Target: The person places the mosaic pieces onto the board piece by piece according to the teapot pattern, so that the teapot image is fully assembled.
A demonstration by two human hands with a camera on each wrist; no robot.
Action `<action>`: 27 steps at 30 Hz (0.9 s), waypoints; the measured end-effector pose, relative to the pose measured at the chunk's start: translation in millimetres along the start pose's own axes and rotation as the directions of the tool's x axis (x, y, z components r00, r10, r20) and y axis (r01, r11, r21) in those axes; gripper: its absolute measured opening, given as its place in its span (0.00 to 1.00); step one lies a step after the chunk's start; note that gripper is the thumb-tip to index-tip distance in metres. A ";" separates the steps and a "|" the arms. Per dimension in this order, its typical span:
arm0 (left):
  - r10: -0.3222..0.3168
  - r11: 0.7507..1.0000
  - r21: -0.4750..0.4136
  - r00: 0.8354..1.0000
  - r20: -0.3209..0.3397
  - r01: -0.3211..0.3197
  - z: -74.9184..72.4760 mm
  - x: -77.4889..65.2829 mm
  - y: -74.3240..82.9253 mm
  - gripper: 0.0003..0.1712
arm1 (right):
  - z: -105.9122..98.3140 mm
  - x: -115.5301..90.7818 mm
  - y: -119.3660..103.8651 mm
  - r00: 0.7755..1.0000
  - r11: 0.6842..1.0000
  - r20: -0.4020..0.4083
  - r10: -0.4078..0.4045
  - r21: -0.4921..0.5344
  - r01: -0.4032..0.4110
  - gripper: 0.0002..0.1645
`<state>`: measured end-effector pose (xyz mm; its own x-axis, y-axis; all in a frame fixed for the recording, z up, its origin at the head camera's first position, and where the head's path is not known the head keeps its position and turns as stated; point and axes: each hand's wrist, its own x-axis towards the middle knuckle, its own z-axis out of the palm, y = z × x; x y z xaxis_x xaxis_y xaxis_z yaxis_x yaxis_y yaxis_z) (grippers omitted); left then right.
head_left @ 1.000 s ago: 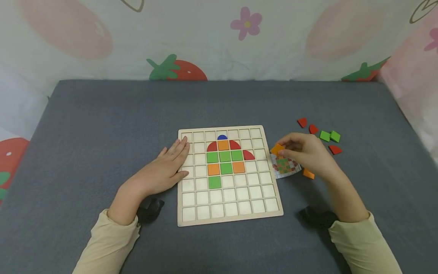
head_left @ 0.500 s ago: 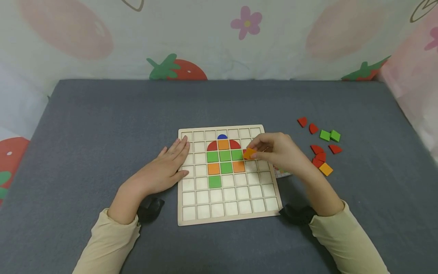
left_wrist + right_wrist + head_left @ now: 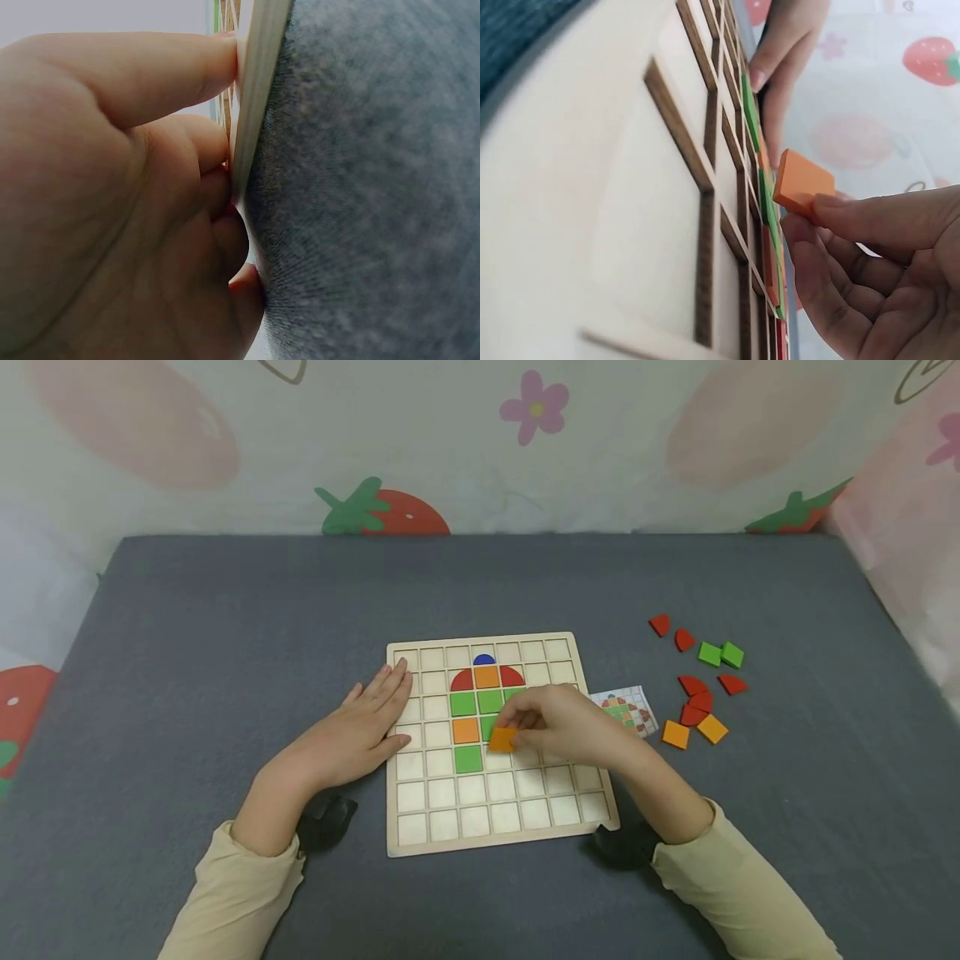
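My left hand lies flat with straight fingers on the left edge of the wooden grid board. In the left wrist view, the fingertips touch the rim of the board. Thumb and fingers of my right hand pinch an orange square tile over the middle of the grid. The right wrist view shows this orange tile tilted and raised off the board. Set into cells are a blue half-circle, red quarter-circles, orange squares and green squares. My right hand hides some cells.
A small printed pattern card lies by the board's right edge. Further right are loose red quarter-circle tiles, green squares and orange squares. A patterned cloth hangs behind the grey table.
My right hand has carried the orange tile leftward from above the pattern card to the middle of the board, uncovering the card and loose tiles. The left hand stays in place.
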<state>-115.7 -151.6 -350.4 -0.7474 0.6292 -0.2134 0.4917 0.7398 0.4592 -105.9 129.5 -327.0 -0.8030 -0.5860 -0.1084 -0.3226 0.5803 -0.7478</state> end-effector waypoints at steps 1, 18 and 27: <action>-0.001 1.000 0.001 1.000 -0.001 0.001 -0.1 -0.2 0.3 0.40 | 1.1 0.3 -0.1 1.000 1.000 0.003 -0.002 0.006 0.002 0.10; 0.000 1.000 0.005 1.000 -0.014 0.000 -0.4 -1.0 2.2 0.40 | 9.9 2.8 -2.3 1.000 1.000 0.014 0.023 -0.021 -0.023 0.04; 0.003 1.000 0.003 1.000 -0.009 -0.003 -0.1 -1.1 1.4 0.40 | 9.5 3.2 -1.5 1.000 1.000 0.016 0.024 -0.015 -0.024 0.04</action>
<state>-114.2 -151.3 -349.4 -0.7498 0.6293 -0.2041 0.4953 0.7385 0.4575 -103.3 121.4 -332.4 -0.8021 -0.5813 -0.1369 -0.3112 0.6026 -0.7349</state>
